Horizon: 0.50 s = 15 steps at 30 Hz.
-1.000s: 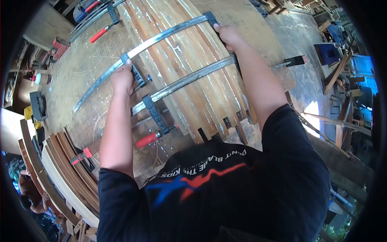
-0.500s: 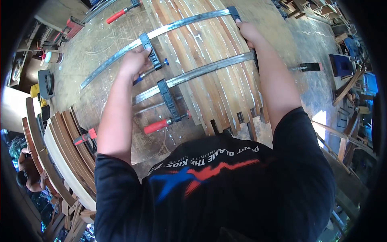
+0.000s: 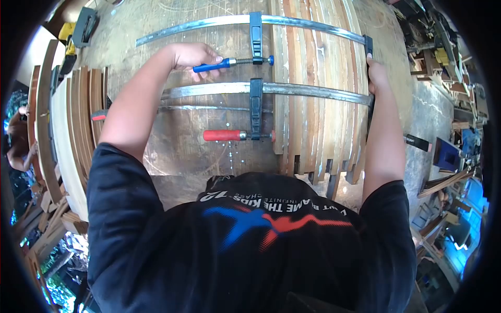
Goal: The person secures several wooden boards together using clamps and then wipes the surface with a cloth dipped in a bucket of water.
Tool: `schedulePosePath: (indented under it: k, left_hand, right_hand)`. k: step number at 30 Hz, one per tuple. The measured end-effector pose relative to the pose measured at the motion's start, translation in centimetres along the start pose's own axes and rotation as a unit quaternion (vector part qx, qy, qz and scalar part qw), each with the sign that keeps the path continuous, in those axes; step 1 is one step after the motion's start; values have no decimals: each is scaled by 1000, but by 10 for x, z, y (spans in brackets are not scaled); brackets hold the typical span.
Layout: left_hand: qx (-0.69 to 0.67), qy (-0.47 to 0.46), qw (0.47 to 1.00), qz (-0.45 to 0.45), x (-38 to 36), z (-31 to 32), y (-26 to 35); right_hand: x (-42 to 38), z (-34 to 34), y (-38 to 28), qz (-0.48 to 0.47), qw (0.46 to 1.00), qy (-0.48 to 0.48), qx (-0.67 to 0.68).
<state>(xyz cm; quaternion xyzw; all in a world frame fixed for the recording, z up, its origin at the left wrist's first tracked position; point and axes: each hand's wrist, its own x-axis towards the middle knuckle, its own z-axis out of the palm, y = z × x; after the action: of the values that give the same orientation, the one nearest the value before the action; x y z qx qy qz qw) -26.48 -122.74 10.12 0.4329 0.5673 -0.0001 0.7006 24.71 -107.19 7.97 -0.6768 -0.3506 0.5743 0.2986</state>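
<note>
My left hand [image 3: 197, 56] has its thumb and fingers around the blue handle [image 3: 211, 66] of the farther bar clamp [image 3: 209, 24]. That clamp's sliding jaw [image 3: 255, 39] stands near the left edge of a panel of wood strips [image 3: 313, 115] with whitish glue along the seams. At the panel's right edge, my right hand [image 3: 379, 78] grips the same clamp's fixed jaw [image 3: 368, 46], thumb on it, other fingers partly hidden. Closer to me, a second bar clamp [image 3: 209, 90] with a red handle [image 3: 223, 135] spans the panel, and neither hand is on its handle.
Everything lies on a scuffed wooden workbench [image 3: 177, 125]. Long boards [image 3: 78, 135] lean at the left, with another person [image 3: 21, 138] beyond them. A dark object [image 3: 417, 142] lies right of the panel. Wood pieces [image 3: 443, 78] clutter the far right.
My left hand has gone from the farther clamp's sliding jaw to its blue handle. My right hand stays at the fixed jaw. The view has turned, shifting the panel rightward.
</note>
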Motion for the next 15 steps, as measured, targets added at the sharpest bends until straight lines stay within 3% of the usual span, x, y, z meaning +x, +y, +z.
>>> schedulePosePath:
  k: [2,3,7,8,11,14,15]
  left_hand:
    - [222,97,961,132,2,8,-5]
    - [331,145,913,192,0,13,-3]
    - [401,319,854,93,-19,61,12]
    - [367,337,863,90,-18,62,9]
    - [362,242,893,110,-19,48,13]
    - [152,94,981,75,9,12,-3]
    - [79,36,996,27,12,8,-6]
  right_hand:
    - [-7,2,-3,-4,1000,12,-16]
    - [-7,4,-3,-6,1000,17,-20]
    - [7,-3,2,6,1000,-7,11]
    - [4,-1,1,1,1000,-5,10]
    - [8,-6,3,-10,1000,2,-11]
    - [-6,1,-4,-6,1000,15,-8]
    - [-13,6,-7,-3,1000,22,0]
